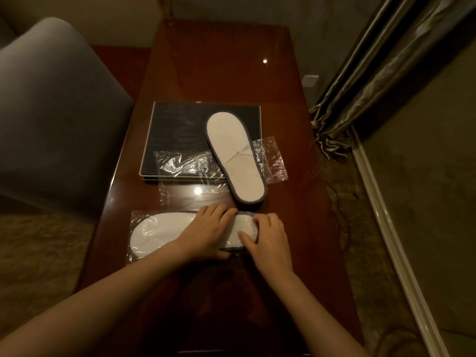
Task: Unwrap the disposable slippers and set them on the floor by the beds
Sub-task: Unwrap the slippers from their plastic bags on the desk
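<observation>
At the desk's [296, 228] near edge, left hand [208, 233] presses flat and right hand [268, 238] pinches the wrapped slipper's [154, 233] slick, light film end.

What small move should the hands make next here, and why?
Probably pull the wrapper open at its right end: both the left hand and right hand rest there, this slipper is still wrapped, and the other slipper already lies bare.
</observation>
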Demonstrator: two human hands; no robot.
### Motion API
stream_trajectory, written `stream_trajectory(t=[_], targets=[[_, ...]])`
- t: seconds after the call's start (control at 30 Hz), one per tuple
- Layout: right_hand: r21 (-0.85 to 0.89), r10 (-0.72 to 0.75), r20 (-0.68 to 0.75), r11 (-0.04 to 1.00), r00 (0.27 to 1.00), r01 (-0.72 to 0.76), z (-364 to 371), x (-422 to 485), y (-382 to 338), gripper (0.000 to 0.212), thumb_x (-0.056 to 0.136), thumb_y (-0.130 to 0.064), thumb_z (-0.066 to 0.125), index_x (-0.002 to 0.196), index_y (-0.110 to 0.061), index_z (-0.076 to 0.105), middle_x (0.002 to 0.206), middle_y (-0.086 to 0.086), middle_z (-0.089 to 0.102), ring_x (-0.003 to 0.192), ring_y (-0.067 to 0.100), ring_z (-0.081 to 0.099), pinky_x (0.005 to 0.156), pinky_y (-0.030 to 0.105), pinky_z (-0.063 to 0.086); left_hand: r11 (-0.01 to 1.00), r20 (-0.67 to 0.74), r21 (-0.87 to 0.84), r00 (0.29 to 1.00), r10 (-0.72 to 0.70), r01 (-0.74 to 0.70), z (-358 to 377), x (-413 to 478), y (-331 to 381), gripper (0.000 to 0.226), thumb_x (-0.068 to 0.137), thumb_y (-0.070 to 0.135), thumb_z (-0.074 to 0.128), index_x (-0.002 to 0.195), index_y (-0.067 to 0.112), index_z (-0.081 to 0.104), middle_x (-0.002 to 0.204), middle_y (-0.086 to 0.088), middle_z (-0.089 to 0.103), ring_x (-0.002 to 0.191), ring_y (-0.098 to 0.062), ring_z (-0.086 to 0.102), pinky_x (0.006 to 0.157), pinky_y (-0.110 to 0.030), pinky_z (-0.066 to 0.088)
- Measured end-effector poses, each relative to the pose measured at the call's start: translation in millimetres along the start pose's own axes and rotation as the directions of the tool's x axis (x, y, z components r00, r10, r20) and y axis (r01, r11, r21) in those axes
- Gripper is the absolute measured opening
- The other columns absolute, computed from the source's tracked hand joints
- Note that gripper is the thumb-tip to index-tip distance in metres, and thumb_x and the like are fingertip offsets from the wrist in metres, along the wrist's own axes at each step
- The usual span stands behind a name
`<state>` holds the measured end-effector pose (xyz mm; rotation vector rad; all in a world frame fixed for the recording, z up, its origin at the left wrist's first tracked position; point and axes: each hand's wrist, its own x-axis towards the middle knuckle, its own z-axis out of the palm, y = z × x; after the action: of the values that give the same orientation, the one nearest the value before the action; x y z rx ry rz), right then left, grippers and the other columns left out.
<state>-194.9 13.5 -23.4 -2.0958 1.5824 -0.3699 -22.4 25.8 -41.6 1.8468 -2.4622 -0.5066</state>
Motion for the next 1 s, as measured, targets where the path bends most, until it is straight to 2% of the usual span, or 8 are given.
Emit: stream_trajectory(t=[0.33, 0.4, 0.47, 0.57, 0.67, 0.77, 0.87, 1.0], targets=[[-0.101, -0.089, -0.193, 0.992, 0.977, 0.071, -10, 9, -31, 0.012, 0.091, -0.011, 0.048, 0.099, -0.008, 0.057, 0.100, 0.006, 0.057, 0.093, 0.020, 0.052, 0.074, 0.027, 0.042, 0.997, -0.088, 0.019, 0.994, -0.068, 0.070, -45, -5, 6, 0.099, 0.061, 0.058, 0.067, 0.140, 0.017, 0.024, 0.139, -0.005, 0.033, 0.127, -0.023, 0.031, 0.108, -0.037, 0.021], [0.028, -0.031, -0.282, 0.999, 0.959, 0.041, -19, 13, -33, 0.007, 0.090, -0.009, 0.051, 0.089, -0.010, 0.058, 0.089, 0.004, 0.058, 0.081, 0.018, 0.054, 0.066, 0.024, 0.041, 0.997, -0.128, 0.048, 0.990, -0.054, 0.061, -56, -8, 4, 0.100, 0.061, 0.058, 0.067, 0.141, 0.016, 0.023, 0.139, -0.005, 0.034, 0.127, -0.023, 0.032, 0.108, -0.037, 0.022], [0.316, 0.194, -0.350, 0.946, 0.917, -0.079, -31, 20, -30, 0.010, 0.089, -0.009, 0.054, 0.082, -0.015, 0.058, 0.082, 0.000, 0.060, 0.074, 0.014, 0.058, 0.060, 0.016, 0.043, 0.998, -0.170, 0.041, 0.984, -0.050, 0.058, -66, -13, 0, 0.102, 0.061, 0.059, 0.068, 0.142, 0.017, 0.023, 0.140, -0.005, 0.035, 0.129, -0.023, 0.031, 0.109, -0.037, 0.022], [0.712, 0.495, -0.218, 0.670, 0.841, -0.210, -44, 24, -28, 0.007, 0.088, -0.006, 0.057, 0.086, -0.009, 0.062, 0.078, 0.005, 0.066, 0.065, 0.003, 0.065, 0.052, 0.005, 0.047, 0.998, -0.202, -0.025, 0.977, -0.065, 0.061, -79, -19, -4, 0.103, 0.060, 0.058, 0.070, 0.142, 0.020, 0.021, 0.141, -0.003, 0.033, 0.130, -0.021, 0.029, 0.112, -0.036, 0.021], [0.741, 0.490, -0.046, 0.601, 0.870, -0.300, -47, 18, -28, 0.013, 0.092, -0.013, 0.053, 0.094, -0.003, 0.060, 0.084, 0.009, 0.067, 0.066, 0.008, 0.063, 0.058, 0.020, 0.054, 0.999, -0.211, 0.005, 0.977, -0.044, 0.046, -85, -23, -4, 0.103, 0.059, 0.056, 0.073, 0.142, 0.019, 0.023, 0.142, -0.004, 0.034, 0.131, -0.023, 0.030, 0.112, -0.036, 0.020], [0.820, 0.432, 0.112, 0.468, 0.895, -0.329, -57, 10, -35, 0.021, 0.094, -0.025, 0.050, 0.101, -0.005, 0.056, 0.077, 0.005, 0.064, 0.057, 0.012, 0.061, 0.046, 0.022, 0.052, 0.998, -0.220, -0.008, 0.974, -0.057, 0.057, -88, -29, -8, 0.102, 0.058, 0.053, 0.074, 0.141, 0.019, 0.025, 0.141, -0.004, 0.035, 0.130, -0.024, 0.033, 0.111, -0.037, 0.024], [0.801, 0.344, 0.149, 0.508, 0.927, -0.317, -67, 5, -39, 0.020, 0.090, -0.025, 0.057, 0.100, -0.008, 0.055, 0.075, 0.007, 0.065, 0.050, 0.012, 0.060, 0.042, 0.021, 0.051, 0.998, -0.241, -0.012, 0.969, -0.058, 0.057, -92, -32, -10, 0.100, 0.058, 0.053, 0.074, 0.140, 0.019, 0.027, 0.140, -0.005, 0.037, 0.128, -0.024, 0.036, 0.110, -0.038, 0.027], [0.772, 0.314, 0.139, 0.559, 0.939, -0.302, -66, -3, -39, 0.011, 0.090, -0.001, 0.051, 0.099, 0.003, 0.058, 0.065, 0.008, 0.062, 0.048, 0.014, 0.054, 0.040, 0.017, 0.048, 0.997, -0.289, -0.065, 0.955, -0.066, 0.049, -98, -34, -6, 0.099, 0.057, 0.052, 0.074, 0.138, 0.018, 0.030, 0.134, -0.005, 0.042, 0.122, -0.024, 0.041, 0.105, -0.038, 0.032]])
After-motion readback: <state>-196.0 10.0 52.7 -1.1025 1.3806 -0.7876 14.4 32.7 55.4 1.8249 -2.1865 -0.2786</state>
